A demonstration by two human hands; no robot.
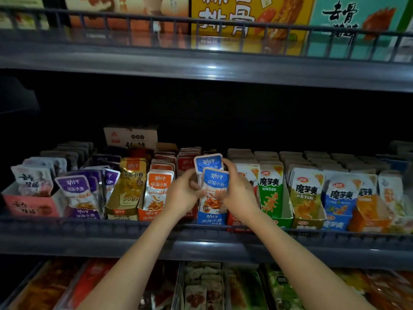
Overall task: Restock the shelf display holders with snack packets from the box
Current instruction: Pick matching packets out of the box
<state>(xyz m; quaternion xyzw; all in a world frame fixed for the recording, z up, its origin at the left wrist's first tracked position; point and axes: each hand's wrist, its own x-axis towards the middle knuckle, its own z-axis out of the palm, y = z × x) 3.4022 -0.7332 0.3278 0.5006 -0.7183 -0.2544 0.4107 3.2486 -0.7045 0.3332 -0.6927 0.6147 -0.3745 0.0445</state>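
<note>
Head view: your blue packs [215, 186] stand upright, long axis vertical. It's a small stack, w/ the rear pack riding higher than the front one. They're right over the blue holder [211, 218], which sits at the shelf [89, 229] front edge, approx mid-width. Orange packs [157, 189] are just left of your L hand [182, 194], green packs [270, 193] to the right of your R hand [239, 195]. The holder lies directly below the grip, so I'd judge the move is straight down & a bit back, no sideways travel. Both hands are equally near it.

Grip: L hand clasps the stack's left edge, fingers curled round it. R hand wraps the right edge, w/ fingertips up at the rear pack's top corner. Both grips are closed on the packs, neither spread. The stack's bottom meets the holder's front lip; can't tell if it's already seated inside.

The rear pack is high, so prob. square the stack before you let go, else it may lean fwd.

A pale box [130, 136] sits at the shelf's back edge behind the rows, well apart from both hands. Can't tell if it's the supply box.
</note>
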